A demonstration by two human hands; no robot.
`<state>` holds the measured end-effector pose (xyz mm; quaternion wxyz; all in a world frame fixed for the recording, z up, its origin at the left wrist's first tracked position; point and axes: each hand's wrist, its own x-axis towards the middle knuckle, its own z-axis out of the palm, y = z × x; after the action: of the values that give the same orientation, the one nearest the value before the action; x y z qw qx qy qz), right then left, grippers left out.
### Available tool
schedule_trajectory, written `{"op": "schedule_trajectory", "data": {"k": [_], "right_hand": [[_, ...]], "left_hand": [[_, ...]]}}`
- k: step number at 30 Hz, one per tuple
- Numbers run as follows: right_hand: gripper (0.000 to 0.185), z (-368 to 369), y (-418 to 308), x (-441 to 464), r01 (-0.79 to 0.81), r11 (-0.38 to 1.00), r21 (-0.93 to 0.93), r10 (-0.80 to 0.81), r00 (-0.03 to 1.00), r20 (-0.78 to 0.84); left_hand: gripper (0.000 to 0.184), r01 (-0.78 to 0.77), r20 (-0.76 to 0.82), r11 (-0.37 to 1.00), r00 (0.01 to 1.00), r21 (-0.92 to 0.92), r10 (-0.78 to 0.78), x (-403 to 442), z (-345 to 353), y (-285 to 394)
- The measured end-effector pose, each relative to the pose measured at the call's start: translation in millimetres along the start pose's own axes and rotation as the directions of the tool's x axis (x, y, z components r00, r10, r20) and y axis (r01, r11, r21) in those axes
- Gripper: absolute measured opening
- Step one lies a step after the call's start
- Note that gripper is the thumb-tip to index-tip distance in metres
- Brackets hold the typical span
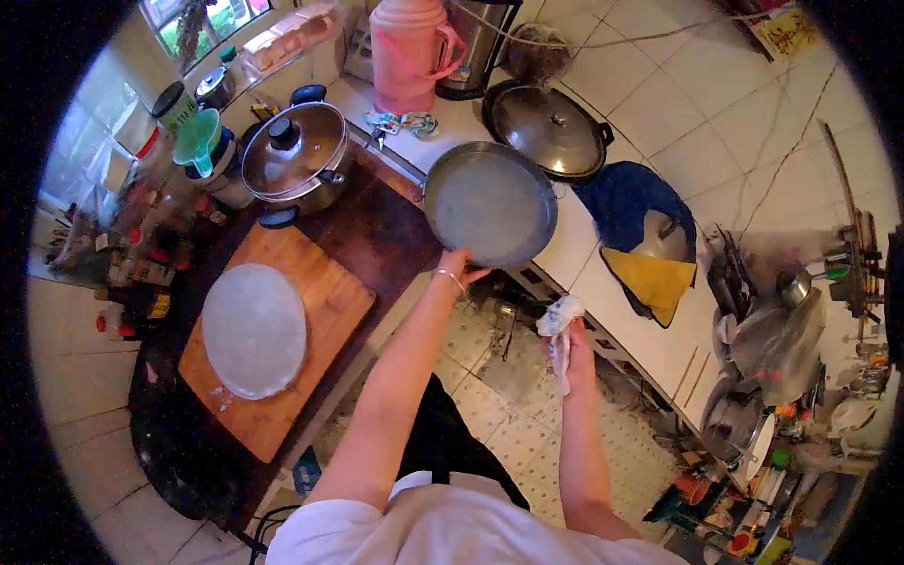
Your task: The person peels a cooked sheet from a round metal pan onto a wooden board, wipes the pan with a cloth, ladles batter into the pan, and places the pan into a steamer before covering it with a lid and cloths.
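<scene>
My left hand (460, 269), with a bracelet at the wrist, grips the near rim of a round grey metal pan (492, 202). The pan is at the corner where the dark wooden counter and the white tiled counter meet; I cannot tell whether it touches them. Lower to the right, my right hand (576, 354) is closed around a crumpled whitish cloth (561, 318), above the floor beside the white counter. A pale round sheet of dough (254, 330) lies on a wooden cutting board (331, 287) to the left, apart from both hands.
A glass-lidded pot (299, 155) stands behind the board. Along the back are a pink thermos (407, 56) and a lidded wok (549, 130). A blue and yellow cloth (650, 250) lies on the white counter (617, 315). Jars and bottles crowd the left wall.
</scene>
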<state>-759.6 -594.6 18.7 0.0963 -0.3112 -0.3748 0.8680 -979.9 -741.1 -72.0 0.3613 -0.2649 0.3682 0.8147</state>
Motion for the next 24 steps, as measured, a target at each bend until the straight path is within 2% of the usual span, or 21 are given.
{"op": "schedule_trajectory", "data": {"k": [1, 2, 3, 4, 5, 7, 9, 10, 11, 13, 15, 19, 21, 22, 24], "right_hand": [[0.029, 15.3, -12.0, -7.4, 0.026, 0.999, -0.045, -0.026, 1.0, -0.005], [0.031, 32.1, -22.5, -18.6, 0.121, 0.991, -0.056, -0.123, 0.991, -0.043], [0.031, 36.1, -30.7, -23.5, 0.121, 0.992, -0.045, -0.122, 0.992, -0.033], [0.032, 35.5, -41.5, -25.5, 0.149, 0.986, -0.074, -0.148, 0.989, 0.021], [0.032, 36.1, -52.6, -27.3, 0.179, 0.978, -0.103, -0.172, 0.982, 0.077], [0.033, 45.2, -70.4, -34.4, 0.163, 0.986, -0.023, -0.161, 0.985, 0.065], [0.034, 65.2, -85.6, -43.6, 0.274, 0.961, -0.032, -0.268, 0.956, 0.121], [0.034, 84.6, -95.1, -58.3, 0.25, 0.968, -0.009, -0.249, 0.966, 0.075], [0.034, 88.2, -98.0, -57.6, 0.244, 0.97, 0.0, -0.243, 0.965, 0.1], [0.033, 91.8, -106.8, -55.4, 0.294, 0.956, 0.016, -0.289, 0.924, 0.249], [0.032, 102.7, -106.2, -54.0, 0.29, 0.955, 0.054, -0.294, 0.919, 0.263], [0.034, 130.8, -97.8, -55.2, 0.228, 0.968, 0.103, -0.25, 0.875, 0.415], [0.036, 142.9, -82.1, -55.2, 0.181, 0.982, 0.049, -0.184, 0.874, 0.449], [0.032, 152.0, -74.7, -58.8, 0.163, 0.984, 0.067, -0.174, 0.841, 0.513], [0.029, 163.7, -60.5, -55.7, 0.081, 0.995, 0.066, -0.104, 0.808, 0.58]], "left_hand": [[0.043, -0.01, 0.0, 1.0, 1.0, 0.009, 0.01, -14.8, 1.6, 2.3], [0.044, 0.01, 0.091, 0.999, 0.996, -0.048, -0.006, -32.3, 1.7, 5.8], [0.046, 0.037, 0.18, 0.994, 0.983, -0.103, -0.018, -51.7, 1.2, 9.0], [0.046, 0.017, 0.178, 0.995, 0.984, -0.099, 0.001, -71.8, 4.8, 14.3], [0.046, -0.054, 0.202, 0.997, 0.977, -0.054, 0.064, -91.8, 9.7, 20.1], [0.047, -0.147, 0.221, 0.989, 0.964, -0.01, 0.146, -127.2, 12.3, 27.6], [0.041, -0.317, 0.239, 0.948, 0.922, 0.007, 0.306, -160.3, 10.3, 36.6], [0.041, -0.345, 0.233, 0.939, 0.913, 0.005, 0.334, -178.9, 11.4, 43.5], [0.043, -0.372, 0.261, 0.928, 0.895, -0.015, 0.362, -198.0, 11.7, 49.9], [0.044, -0.414, 0.276, 0.909, 0.87, -0.039, 0.408, -229.8, 5.5, 56.6], [0.047, -0.533, 0.377, 0.843, 0.769, -0.069, 0.517, -256.0, -6.3, 63.4], [0.046, -0.644, 0.236, 0.764, 0.735, -0.051, 0.636, -300.4, -28.2, 72.5], [0.045, -0.681, 0.12, 0.73, 0.721, -0.053, 0.682, -333.3, -40.7, 74.9], [0.047, -0.708, 0.063, 0.702, 0.699, -0.079, 0.713, -335.7, -54.0, 74.5], [0.049, -0.745, 0.054, 0.665, 0.662, -0.054, 0.747, -351.1, -82.0, 76.8]]}}
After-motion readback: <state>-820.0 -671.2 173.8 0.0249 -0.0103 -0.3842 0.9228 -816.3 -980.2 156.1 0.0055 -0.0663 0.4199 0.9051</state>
